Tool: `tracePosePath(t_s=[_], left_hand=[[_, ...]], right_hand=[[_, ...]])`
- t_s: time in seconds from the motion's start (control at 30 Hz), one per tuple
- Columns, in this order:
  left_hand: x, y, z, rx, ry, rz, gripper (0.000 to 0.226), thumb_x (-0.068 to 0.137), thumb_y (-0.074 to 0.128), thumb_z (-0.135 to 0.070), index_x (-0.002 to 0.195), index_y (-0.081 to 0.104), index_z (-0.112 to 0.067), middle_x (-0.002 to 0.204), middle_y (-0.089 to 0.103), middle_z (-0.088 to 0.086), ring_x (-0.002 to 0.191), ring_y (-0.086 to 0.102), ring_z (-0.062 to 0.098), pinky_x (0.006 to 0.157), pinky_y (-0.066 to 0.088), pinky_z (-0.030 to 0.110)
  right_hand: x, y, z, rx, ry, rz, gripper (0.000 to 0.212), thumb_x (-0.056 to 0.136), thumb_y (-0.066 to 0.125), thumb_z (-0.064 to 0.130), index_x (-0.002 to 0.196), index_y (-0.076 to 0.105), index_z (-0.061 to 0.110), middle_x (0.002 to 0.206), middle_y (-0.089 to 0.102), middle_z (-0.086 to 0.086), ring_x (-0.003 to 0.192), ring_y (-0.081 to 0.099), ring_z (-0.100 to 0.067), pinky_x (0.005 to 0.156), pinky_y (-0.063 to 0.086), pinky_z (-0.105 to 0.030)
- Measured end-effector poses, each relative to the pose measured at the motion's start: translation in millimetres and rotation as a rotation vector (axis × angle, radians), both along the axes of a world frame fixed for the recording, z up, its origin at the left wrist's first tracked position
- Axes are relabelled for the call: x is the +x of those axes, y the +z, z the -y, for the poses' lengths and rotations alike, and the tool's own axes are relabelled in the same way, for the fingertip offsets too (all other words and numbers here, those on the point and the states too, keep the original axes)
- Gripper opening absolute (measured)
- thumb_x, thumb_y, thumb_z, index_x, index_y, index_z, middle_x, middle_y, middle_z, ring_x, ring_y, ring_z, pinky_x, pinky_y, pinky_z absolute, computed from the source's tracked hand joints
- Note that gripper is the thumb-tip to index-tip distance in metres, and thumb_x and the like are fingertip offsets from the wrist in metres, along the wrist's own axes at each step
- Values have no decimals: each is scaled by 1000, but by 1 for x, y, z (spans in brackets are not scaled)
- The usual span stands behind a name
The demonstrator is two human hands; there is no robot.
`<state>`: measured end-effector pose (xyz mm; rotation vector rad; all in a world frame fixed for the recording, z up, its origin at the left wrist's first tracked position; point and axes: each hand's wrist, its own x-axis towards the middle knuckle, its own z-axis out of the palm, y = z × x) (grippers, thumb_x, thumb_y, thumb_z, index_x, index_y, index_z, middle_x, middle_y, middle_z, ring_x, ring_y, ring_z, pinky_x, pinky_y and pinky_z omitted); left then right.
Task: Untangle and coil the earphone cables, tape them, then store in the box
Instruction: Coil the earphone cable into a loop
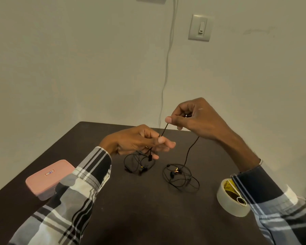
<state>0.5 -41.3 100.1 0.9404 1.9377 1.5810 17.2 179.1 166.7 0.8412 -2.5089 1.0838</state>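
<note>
Two black earphone cables lie on the dark table (148, 218). My left hand (140, 142) pinches a strand of one cable above a loose tangle (140, 163) that rests under it. My right hand (194, 117), raised higher, pinches the same taut strand (163, 130) near its end. From my right hand another length of cable hangs down to a second loose coil (180, 176) on the table. A closed pink box (48, 179) sits at the left. A roll of white tape (231, 200) lies at the right, partly hidden by my right sleeve.
The table's far edge meets a pale wall with a light switch (200, 27) and a thin white wire (166, 68) running down it. Bare table surface lies in front of the coils, between my two sleeves.
</note>
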Motion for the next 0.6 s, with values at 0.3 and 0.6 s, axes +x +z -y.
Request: tracePosePath(t_s=[0.3, 0.6], left_hand=[[19, 5, -1, 476, -131, 164, 44, 96, 55, -37, 133, 61, -14, 144, 53, 13, 128, 55, 33, 92, 57, 41], [17, 5, -15, 646, 142, 128, 51, 85, 67, -41, 126, 66, -10, 140, 57, 13, 129, 55, 30, 89, 58, 45]], right_hand=[[-29, -18, 12, -414, 110, 153, 22, 82, 82, 34, 67, 74, 20, 54, 63, 7, 47, 50, 0, 49, 38, -9], [-36, -83, 33, -558, 114, 445, 26, 92, 63, 8, 77, 79, 21, 62, 67, 6, 48, 43, -4, 46, 33, -18]])
